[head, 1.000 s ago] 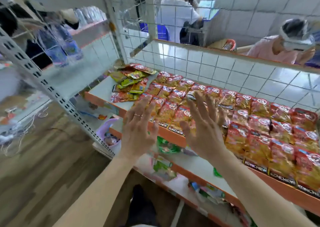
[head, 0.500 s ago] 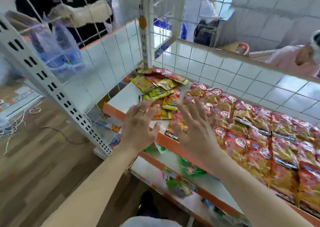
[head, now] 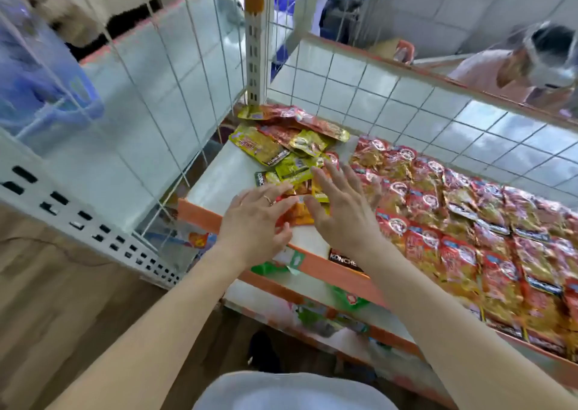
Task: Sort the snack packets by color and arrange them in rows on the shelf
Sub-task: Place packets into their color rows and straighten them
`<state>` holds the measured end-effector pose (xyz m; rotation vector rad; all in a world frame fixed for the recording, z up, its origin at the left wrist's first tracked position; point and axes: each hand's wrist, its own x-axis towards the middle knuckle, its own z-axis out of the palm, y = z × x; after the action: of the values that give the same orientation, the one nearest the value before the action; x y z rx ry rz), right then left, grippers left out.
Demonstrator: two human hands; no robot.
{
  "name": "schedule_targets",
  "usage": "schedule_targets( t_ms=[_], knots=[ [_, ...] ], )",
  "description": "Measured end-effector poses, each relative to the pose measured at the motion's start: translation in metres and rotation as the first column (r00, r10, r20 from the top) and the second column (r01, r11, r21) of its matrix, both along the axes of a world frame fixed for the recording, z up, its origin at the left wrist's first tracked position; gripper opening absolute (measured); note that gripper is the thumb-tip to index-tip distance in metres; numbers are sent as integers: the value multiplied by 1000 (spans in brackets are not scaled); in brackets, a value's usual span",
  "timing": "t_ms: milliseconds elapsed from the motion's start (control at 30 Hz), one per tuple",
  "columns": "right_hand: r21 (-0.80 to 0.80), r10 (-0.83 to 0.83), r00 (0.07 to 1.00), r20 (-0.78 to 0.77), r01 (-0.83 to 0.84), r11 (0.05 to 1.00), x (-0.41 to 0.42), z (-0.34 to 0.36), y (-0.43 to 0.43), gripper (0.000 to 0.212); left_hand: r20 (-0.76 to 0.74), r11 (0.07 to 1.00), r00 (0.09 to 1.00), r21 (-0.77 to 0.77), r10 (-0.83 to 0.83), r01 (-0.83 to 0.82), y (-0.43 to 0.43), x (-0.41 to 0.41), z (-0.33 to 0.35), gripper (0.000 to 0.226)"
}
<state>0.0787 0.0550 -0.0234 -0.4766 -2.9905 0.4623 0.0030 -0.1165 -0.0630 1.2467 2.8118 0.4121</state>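
White shelf (head: 219, 172) with an orange front edge fills the middle of the view, and a wire grid (head: 375, 97) closes its back and its left side. At the far left corner stands a white post (head: 254, 50) with slots. Red packets (head: 469, 222) lie in neat rows over the right part of the shelf, from the grid to the front edge, each one overlapping the next. On the left part, near the corner, yellow packets (head: 259, 144) lie in a loose pile, mixed with some red ones, and they point in different directions.

Both hands are over the near end of this pile. The left hand (head: 253, 222) is flat, with the fingers stretched out toward the right and a ring (head: 268, 199) on one finger. Its fingertips reach over an orange packet (head: 301, 217). The right hand (head: 344, 212) is just beside it, wide, with the fingers spread over the edge of the pile and the first red row. Neither hand grips a packet. Whether the right palm touches the packets I cannot tell.

Below, a lower shelf (head: 266, 297) carries green packets (head: 347, 297). Behind the grid, at the far right, a person in pink (head: 488, 72) bends forward. On the left is a wooden floor (head: 62, 300).
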Motion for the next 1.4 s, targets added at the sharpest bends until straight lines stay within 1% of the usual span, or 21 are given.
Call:
schedule_targets(
  t_ms=[100, 200, 333, 400, 467, 533, 600, 700, 767, 800, 867, 933, 1000, 1033, 1100, 1167, 1233, 1333, 1400],
  knots=[
    [-30, 8, 1000, -9, -8, 1000, -12, -3, -4, 52, 1, 996, 1000, 91, 1, -1, -12, -7, 1, 58],
    [-47, 11, 997, -82, -15, 999, -25, -3, -6, 46, 2, 992, 1000, 126, 31, -32, -23, -13, 3, 51],
    [-15, 39, 994, -98, -41, 999, -45, 1, -6, 36, 23, 984, 999, 177, 24, -28, -38, -22, 4, 49],
    [-65, 37, 993, -109, -45, 997, -52, 0, -5, 32, 12, 976, 1000, 217, 18, -20, -38, -26, 5, 48],
    [-83, 21, 992, -125, -32, 996, -54, -2, -3, 32, 24, 964, 998, 260, 53, -58, -34, -28, 7, 46],
    [-76, -28, 992, -123, 18, 997, -51, -1, 0, 33, 62, 951, 992, 286, 106, -120, -28, -32, 9, 48],
    [-68, -66, 991, -117, 58, 996, -47, -1, 4, 34, 27, 953, 989, 263, 147, -149, -16, -37, 13, 51],
    [-45, -70, 992, -103, 65, 997, -41, -1, 8, 37, -16, 974, 986, 158, 168, -163, 10, -42, 19, 58],
    [-51, -139, 986, -97, 134, 990, -37, 2, 13, 37, 5, 983, 986, 73, 166, -166, 25, -44, 21, 61],
    [-72, -186, 978, -97, 180, 981, -35, 4, 16, 37, 5, 985, 987, 60, 162, -162, 28, -45, 20, 61],
    [-97, -254, 965, -63, 247, 964, -30, 7, 23, 38, -61, 990, 990, 78, 124, -119, 29, -47, 19, 54],
    [-76, -274, 962, -5, 272, 959, -28, 11, 25, 41, -185, 994, 980, 99, 71, -54, 25, -45, 18, 39],
    [-78, -260, 965, -21, 258, 963, -25, 16, 20, 37, -296, 994, 955, 108, 23, 9, 22, -42, 16, 22],
    [-80, -243, 969, -42, 239, 968, -24, 19, 15, 32, -333, 993, 943, 117, 11, 30, 20, -41, 16, 18],
    [-130, -202, 979, -31, 196, 972, -18, 25, 2, 23, -358, 987, 934, 157, 17, 42, 15, -40, 13, 19],
    [-186, -156, 985, 75, 167, 968, -8, 26, -14, 23, -326, 967, 945, 249, 25, 60, 11, -40, 8, 18],
    [-195, -124, 976, 177, 158, 968, 0, 24, -28, 30, -273, 931, 962, 353, 3, 97, 8, -39, 6, 17],
    [-193, -141, 964, 226, 186, 963, 5, 18, -38, 35, -222, 894, 974, 427, -44, 138, 5, -31, 9, 21],
    [-170, -153, 961, 232, 195, 966, 6, 16, -41, 37, -142, 877, 988, 467, -54, 114, 1, -28, 10, 21]
  ],
)
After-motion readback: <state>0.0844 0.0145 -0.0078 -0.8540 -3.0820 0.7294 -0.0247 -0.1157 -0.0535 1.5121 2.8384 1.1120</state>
